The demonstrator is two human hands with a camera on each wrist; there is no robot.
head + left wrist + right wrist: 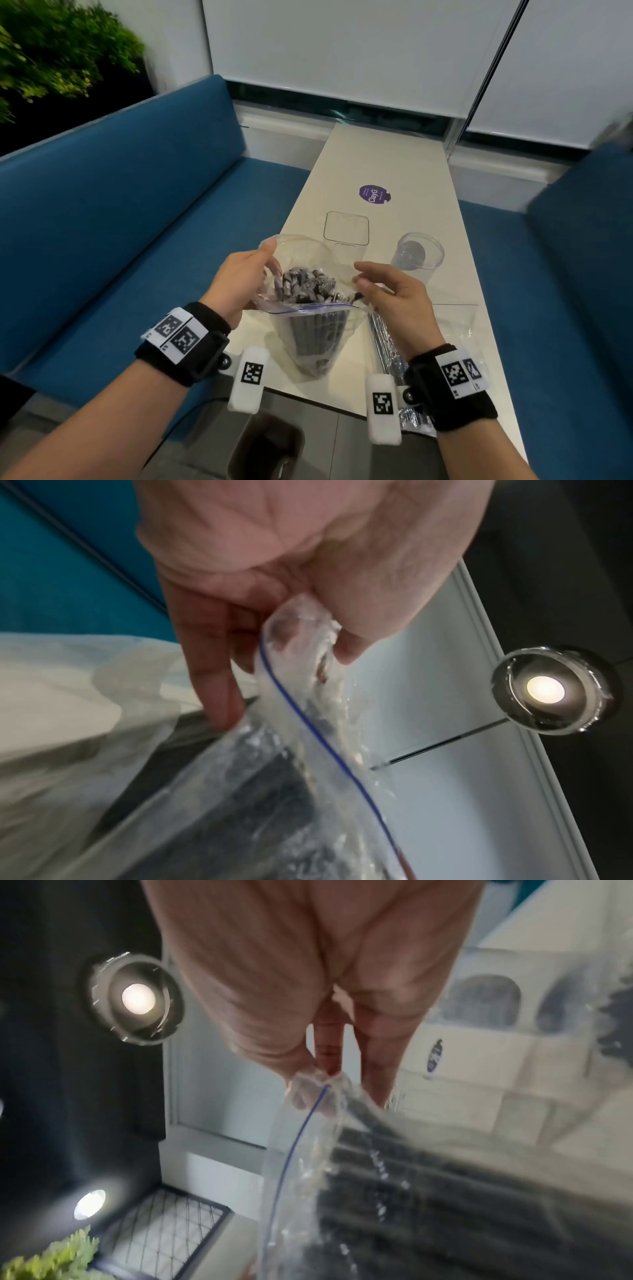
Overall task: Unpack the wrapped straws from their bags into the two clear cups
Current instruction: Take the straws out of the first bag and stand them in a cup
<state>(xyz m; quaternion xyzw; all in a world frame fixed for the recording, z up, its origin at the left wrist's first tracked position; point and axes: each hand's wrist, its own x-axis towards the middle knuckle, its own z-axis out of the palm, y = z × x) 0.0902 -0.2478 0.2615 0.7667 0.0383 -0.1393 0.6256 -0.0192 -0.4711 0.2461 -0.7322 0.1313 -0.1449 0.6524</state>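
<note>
I see my left hand (239,274) and right hand (394,298) each pinching one side of the zip bag (308,339) mouth, holding it open above the table (394,164). Dark wrapped straws (305,286) stand bunched inside. A second bag (394,349) lies under my right wrist. Beyond, one clear cup (416,255) stands right of a phone (346,229). Blue benches (120,222) flank the table.

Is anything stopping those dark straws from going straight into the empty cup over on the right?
The straws sit inside a clear zip bag, whose plastic walls enclose them. Left hand and right hand pinch its mouth, which gapes open at the top. Between bag and empty cup only bare table shows.
</note>
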